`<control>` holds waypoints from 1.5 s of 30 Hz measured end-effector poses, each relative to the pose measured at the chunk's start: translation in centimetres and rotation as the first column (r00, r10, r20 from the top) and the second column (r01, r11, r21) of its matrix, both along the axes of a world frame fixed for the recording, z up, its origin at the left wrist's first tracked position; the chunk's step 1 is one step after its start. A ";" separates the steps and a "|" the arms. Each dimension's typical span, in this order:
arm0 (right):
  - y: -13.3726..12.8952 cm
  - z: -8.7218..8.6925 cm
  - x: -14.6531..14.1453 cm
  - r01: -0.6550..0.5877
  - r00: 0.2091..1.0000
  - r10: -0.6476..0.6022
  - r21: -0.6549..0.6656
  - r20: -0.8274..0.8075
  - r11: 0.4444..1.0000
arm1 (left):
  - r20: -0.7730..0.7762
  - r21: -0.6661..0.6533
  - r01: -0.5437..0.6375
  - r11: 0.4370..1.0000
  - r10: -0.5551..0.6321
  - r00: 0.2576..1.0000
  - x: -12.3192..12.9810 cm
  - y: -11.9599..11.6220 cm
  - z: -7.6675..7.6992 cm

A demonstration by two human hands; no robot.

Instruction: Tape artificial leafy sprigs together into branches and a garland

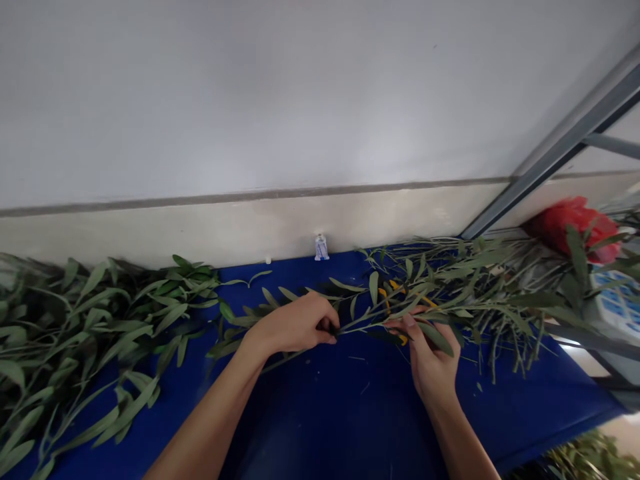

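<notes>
Left hand (295, 325) closed around a narrow-leaved branch (370, 322), right hand (430, 360) seemingly pinching it further along. Open blue tabletop (525, 407) just below both hands, out to its near edge.

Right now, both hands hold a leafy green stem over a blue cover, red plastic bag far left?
Bag's wrong: the head view shows the red plastic bag far right. Rest stands: left hand and right hand hold the leafy green stem over the blue cover.

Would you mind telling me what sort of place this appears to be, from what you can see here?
It is probably a floristry or foliage-preparation workroom: cut leafy branches lie heaped along a blue-covered workbench, and what seem to be yellow-handled scissors sit among the stems.
</notes>
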State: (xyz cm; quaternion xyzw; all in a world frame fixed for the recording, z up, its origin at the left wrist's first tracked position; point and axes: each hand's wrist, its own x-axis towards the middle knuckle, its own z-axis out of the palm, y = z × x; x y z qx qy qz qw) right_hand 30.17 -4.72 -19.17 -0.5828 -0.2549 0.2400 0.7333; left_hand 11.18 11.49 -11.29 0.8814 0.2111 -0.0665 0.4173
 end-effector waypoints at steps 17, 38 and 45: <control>-0.1 -0.3 0.0 0.004 1.000 -0.005 -0.003 -0.027 1.000 | 0.011 0.016 0.008 1.000 -0.008 1.000 -0.1 0.0 0.0; -0.2 -0.4 -0.1 -0.100 0.991 0.105 -0.058 0.086 0.993 | 0.059 0.061 0.011 0.998 -0.014 0.998 0.3 -0.4 0.1; -0.1 0.0 -0.3 -0.098 0.994 0.100 -0.049 0.043 0.994 | 0.064 0.068 0.014 0.998 -0.018 0.998 0.2 -0.4 0.2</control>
